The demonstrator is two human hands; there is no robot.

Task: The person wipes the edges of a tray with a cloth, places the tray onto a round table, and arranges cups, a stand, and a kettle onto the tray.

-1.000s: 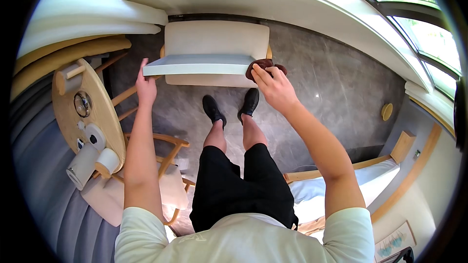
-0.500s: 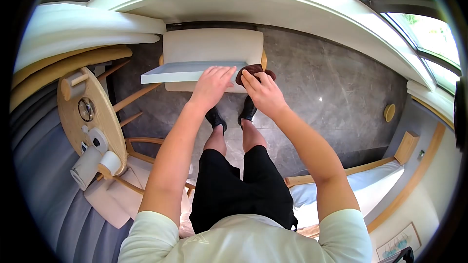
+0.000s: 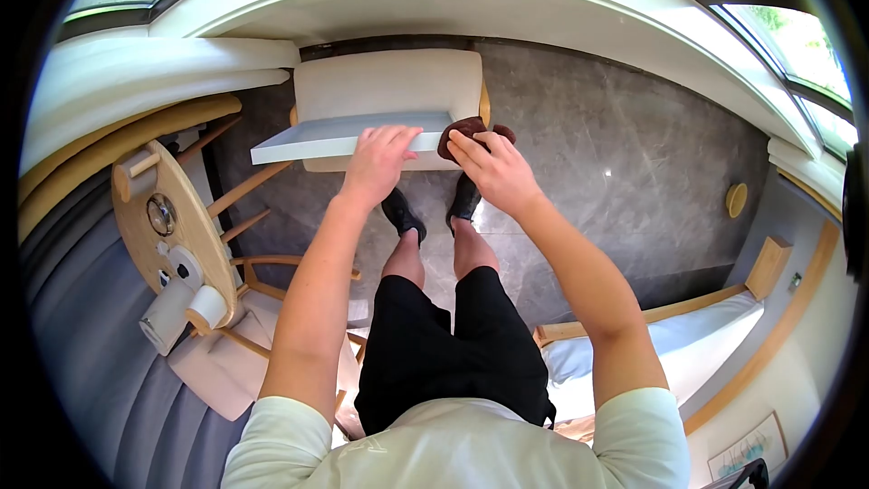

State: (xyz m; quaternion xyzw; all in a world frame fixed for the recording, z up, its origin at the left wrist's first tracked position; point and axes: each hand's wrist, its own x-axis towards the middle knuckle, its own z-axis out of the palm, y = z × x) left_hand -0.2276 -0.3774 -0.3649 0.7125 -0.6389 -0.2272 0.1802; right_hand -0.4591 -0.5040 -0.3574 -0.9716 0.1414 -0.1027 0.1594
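A cream chair stands on gray floor.

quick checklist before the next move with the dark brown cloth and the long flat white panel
1. Dark brown cloth under the right hand: ok
2. Cloth at the panel's right end: ok
3. Left hand at the panel's front edge: ok
4. Cloth spread flat: not ok, it is bunched
5. What bears the panel's weight: cannot tell
6. Both black shoes on the grey marbled floor: ok
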